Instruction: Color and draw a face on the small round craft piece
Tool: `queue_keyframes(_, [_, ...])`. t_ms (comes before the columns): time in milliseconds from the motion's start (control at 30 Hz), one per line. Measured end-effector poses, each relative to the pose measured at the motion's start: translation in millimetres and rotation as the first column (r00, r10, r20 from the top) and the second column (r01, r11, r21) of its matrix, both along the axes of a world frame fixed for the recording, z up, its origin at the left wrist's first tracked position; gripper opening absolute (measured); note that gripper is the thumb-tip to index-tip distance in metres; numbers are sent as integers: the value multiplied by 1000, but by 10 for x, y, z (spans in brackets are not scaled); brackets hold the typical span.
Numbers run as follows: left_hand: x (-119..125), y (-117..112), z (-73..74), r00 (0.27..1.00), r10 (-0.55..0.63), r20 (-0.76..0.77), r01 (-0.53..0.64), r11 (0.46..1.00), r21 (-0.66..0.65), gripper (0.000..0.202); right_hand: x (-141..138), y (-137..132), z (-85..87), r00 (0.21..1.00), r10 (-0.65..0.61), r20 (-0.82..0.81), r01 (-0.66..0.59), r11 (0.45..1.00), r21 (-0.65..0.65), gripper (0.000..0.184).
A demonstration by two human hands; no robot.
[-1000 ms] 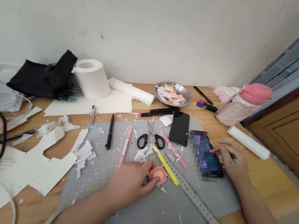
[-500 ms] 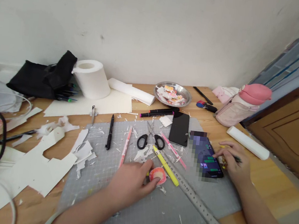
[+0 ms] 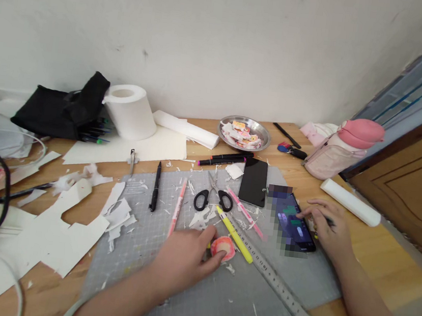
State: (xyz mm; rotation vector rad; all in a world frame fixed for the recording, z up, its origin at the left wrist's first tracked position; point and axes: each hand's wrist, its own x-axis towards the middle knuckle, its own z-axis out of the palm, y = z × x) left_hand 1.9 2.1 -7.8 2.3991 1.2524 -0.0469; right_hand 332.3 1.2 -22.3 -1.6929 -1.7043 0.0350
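My left hand (image 3: 187,255) rests on the grey cutting mat (image 3: 242,305), its thumb and fingers closed on a small rounded white paper piece with a pink-orange coloured border (image 3: 223,248). At the right, my right hand (image 3: 327,226) is bent over a phone (image 3: 295,222) with a lit screen, a fingertip at the glass. Something slim with a dark end pokes out between its fingers, mostly hidden. A yellow highlighter (image 3: 234,234) and a steel ruler (image 3: 283,290) lie between the hands. Black-handled scissors (image 3: 214,194) and a pink highlighter (image 3: 245,212) are just beyond.
Paper offcuts (image 3: 52,231) and a cable (image 3: 5,189) spread at left. Behind stand a black pencil case (image 3: 53,110), a paper roll (image 3: 129,114) and a metal dish (image 3: 265,136) of coloured cutouts. A dark phone (image 3: 253,181) and pink bottle (image 3: 334,152) are farther right.
My right hand's finger has shifted slightly left across the phone, and the picture on its screen has changed. My left hand and the paper piece stay put.
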Motion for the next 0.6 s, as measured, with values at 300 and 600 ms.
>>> queue_keyframes(300, [4,1,-4,1000,3,6,-3,1000,-9,26,24,-54,1,998,63,-23,-61,996,65,38])
queue_keyframes(600, [-1,-3,4,1000,7,4,-7,1000,-16,27,30,-46,13,990,142,-15,-142,990,4,45])
